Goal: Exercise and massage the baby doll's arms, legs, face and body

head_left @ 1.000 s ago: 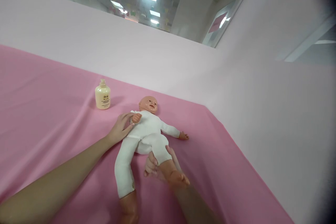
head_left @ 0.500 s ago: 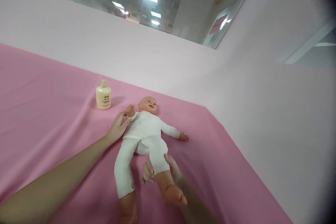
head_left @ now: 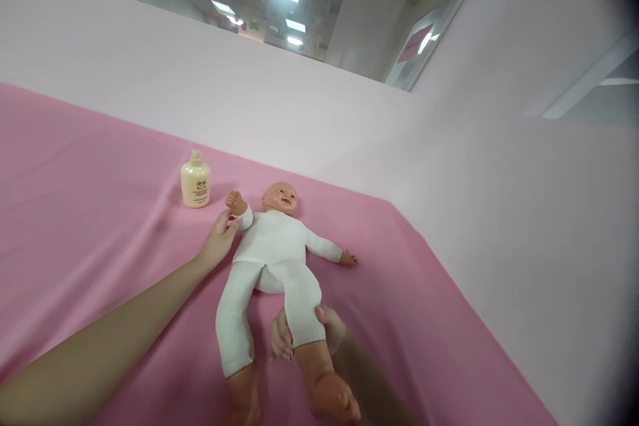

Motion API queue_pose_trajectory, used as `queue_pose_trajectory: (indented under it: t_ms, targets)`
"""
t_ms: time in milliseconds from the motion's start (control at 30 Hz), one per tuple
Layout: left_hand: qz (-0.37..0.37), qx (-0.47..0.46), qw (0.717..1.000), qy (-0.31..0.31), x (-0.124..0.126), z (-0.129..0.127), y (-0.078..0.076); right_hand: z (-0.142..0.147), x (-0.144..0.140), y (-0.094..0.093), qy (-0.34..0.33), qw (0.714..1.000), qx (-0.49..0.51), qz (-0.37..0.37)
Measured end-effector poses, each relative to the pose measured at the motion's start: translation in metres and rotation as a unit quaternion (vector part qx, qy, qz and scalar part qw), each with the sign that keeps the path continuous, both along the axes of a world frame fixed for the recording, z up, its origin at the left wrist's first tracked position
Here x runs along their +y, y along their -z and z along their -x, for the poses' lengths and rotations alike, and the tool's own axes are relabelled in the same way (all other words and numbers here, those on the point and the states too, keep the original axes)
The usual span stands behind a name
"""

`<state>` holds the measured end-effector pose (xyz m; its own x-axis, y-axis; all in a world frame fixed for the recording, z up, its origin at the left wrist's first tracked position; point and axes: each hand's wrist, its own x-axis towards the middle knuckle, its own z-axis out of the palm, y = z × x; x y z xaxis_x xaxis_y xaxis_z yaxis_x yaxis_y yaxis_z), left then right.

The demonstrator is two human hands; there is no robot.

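A baby doll (head_left: 272, 239) in white long-sleeved cloth lies on its back on the pink sheet (head_left: 124, 226), its head away from me. My left hand (head_left: 221, 236) grips the doll's arm on the left near the wrist, the thumb and fingertips at the white cuff. Wrapped around the doll's lower leg on the right is my right hand (head_left: 332, 327), with its fingers showing on the inner side and the thumb on the outer side. The palm is hidden beneath the leg. The doll's other arm stretches out to the right.
A cream pump bottle (head_left: 196, 181) with dark print stands left of the doll's head. White wall (head_left: 339, 126) rises behind the sheet and along the right. Above it, a glass window (head_left: 239, 6) shows ceiling lights.
The doll's left-side arm has swung outward to the left along with my left hand. The leg in my right hand has come down toward me and straightened somewhat.
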<state>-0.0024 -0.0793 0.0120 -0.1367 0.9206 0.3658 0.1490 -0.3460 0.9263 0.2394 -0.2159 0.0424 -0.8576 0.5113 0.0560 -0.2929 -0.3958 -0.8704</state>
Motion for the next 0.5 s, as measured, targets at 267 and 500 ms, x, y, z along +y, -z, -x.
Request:
queue_pose_trajectory:
  t_ms: [267,500]
  targets:
    - [-0.105,0.180,0.976,0.060,-0.011,-0.006,0.002,-0.003,0.011,-0.002,0.153,0.982,0.053,0.096]
    - [-0.083,0.108,0.990,0.037,-0.004,-0.002,0.001,-0.005,0.014,-0.004,0.175,0.980,0.047,0.088]
